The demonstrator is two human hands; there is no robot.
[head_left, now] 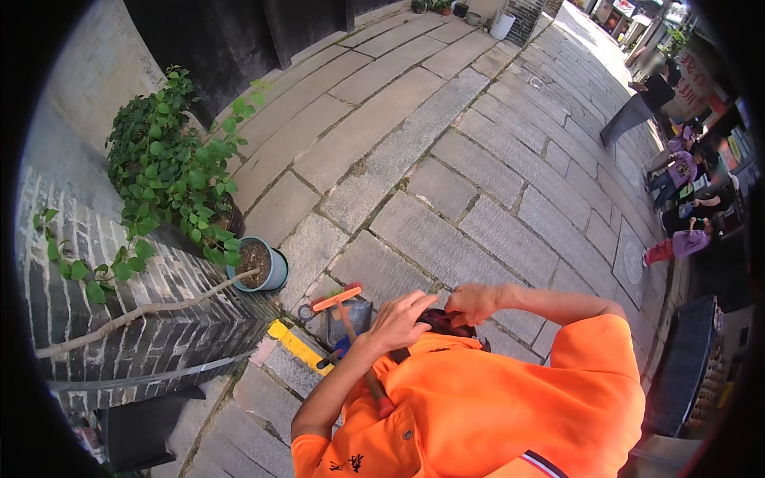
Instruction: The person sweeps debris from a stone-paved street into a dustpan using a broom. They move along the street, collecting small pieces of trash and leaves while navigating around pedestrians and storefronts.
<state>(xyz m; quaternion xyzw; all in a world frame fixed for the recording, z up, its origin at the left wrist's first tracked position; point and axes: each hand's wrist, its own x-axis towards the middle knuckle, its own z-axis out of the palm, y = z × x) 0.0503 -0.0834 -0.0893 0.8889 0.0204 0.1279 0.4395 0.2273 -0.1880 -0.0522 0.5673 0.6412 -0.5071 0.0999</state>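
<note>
While raised over a smooth orange shirt (pixel 510 406): left hand (pixel 398 319) splayed against, right hand (pixel 474 303) pinched on, a dark matte bundle (pixel 441 323) lying left-to-right between them; beside, slanting brush (pixel 338 298), orange head uppermost.

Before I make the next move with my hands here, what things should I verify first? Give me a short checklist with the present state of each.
1. Left hand on the dark item at the orange collar: ok, open fingers touch it.
2. Right hand on the same item: cannot tell, its curled fingers hide the grip.
3. Dark item fastened: cannot tell, mostly hidden.
4. Broom and dustpan: ok, on the paving by the yellow kerb, neither hand on them.
5. Plant pot: ok, upright, apart from the broom.
6. People at the right: ok, far from the hands.
</note>
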